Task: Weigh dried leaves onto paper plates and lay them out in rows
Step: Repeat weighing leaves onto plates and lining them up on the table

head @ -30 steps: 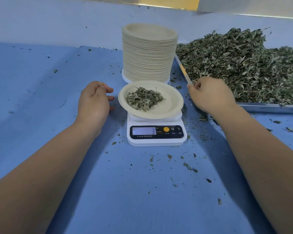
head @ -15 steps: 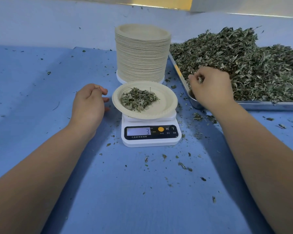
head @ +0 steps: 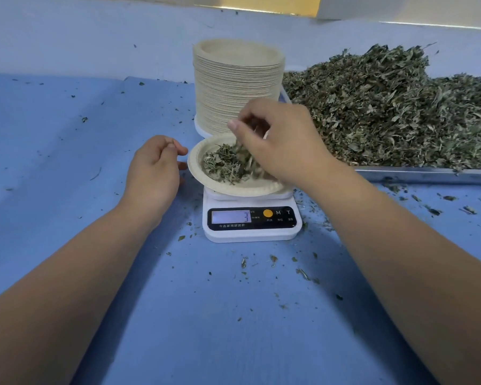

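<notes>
A paper plate (head: 233, 190) sits on a white digital scale (head: 250, 232) whose display reads 3. A small pile of dried leaves (head: 220, 165) lies on the plate. My right hand (head: 283, 143) hovers just above the plate, its fingers loosened, and blurred leaves fall from them onto the pile. My left hand (head: 153, 170) rests on the blue table at the plate's left rim, loosely curled and holding nothing. Its fingertips are close to the rim.
A tall stack of paper plates (head: 236, 87) stands right behind the scale. To the right, a metal tray (head: 428, 175) holds a big heap of dried leaves (head: 386, 107). Leaf crumbs lie scattered on the blue table cover (head: 67, 162) around the scale.
My right hand reached into the tray's leaf heap, then swung left over the plate, where it now lets leaves fall. My left hand stayed beside the plate.
</notes>
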`<move>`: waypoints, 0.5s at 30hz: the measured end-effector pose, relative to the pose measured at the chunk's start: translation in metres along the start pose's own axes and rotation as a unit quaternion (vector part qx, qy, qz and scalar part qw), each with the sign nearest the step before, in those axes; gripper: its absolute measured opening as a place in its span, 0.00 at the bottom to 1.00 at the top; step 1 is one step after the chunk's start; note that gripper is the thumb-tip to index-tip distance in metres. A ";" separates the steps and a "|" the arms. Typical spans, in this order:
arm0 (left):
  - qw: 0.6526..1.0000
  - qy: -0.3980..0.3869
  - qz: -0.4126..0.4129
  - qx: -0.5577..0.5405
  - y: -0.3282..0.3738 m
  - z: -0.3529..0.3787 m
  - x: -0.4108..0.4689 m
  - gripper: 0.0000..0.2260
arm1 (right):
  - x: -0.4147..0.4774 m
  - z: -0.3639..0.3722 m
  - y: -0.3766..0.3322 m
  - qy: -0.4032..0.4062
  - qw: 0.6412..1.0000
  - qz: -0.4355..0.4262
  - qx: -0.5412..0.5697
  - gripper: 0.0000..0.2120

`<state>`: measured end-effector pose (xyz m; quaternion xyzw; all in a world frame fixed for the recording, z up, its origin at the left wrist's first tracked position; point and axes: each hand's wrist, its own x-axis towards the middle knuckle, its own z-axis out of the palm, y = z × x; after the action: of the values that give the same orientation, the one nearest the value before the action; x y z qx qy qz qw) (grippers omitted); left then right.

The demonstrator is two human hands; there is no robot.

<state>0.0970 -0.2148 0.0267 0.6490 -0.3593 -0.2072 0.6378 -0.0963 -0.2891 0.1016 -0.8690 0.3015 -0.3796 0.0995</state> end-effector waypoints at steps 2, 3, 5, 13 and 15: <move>1.000 -0.004 0.005 0.006 0.000 0.000 0.001 0.13 | 0.003 -0.002 0.003 -0.006 1.000 0.002 0.015 0.11; 1.000 -0.004 0.005 0.010 0.000 0.000 0.000 0.14 | 0.008 -0.005 0.006 0.012 0.999 0.011 0.035 0.10; 1.000 -0.004 0.001 0.015 0.001 -0.001 -0.001 0.14 | 0.017 -0.015 0.013 0.064 0.994 0.029 0.081 0.10; 0.999 -0.004 -0.008 0.031 0.007 -0.002 -0.005 0.13 | 0.003 -0.031 0.096 -0.034 0.962 0.176 -0.204 0.15; 0.999 -0.005 -0.004 0.034 0.007 -0.002 -0.004 0.13 | -0.002 -0.029 0.107 -0.138 0.927 0.254 -0.237 0.22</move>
<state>0.0941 -0.2099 0.0325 0.6706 -0.3663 -0.2009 0.6130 -0.1662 -0.3714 0.0780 -0.8053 0.5767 -0.1354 0.0247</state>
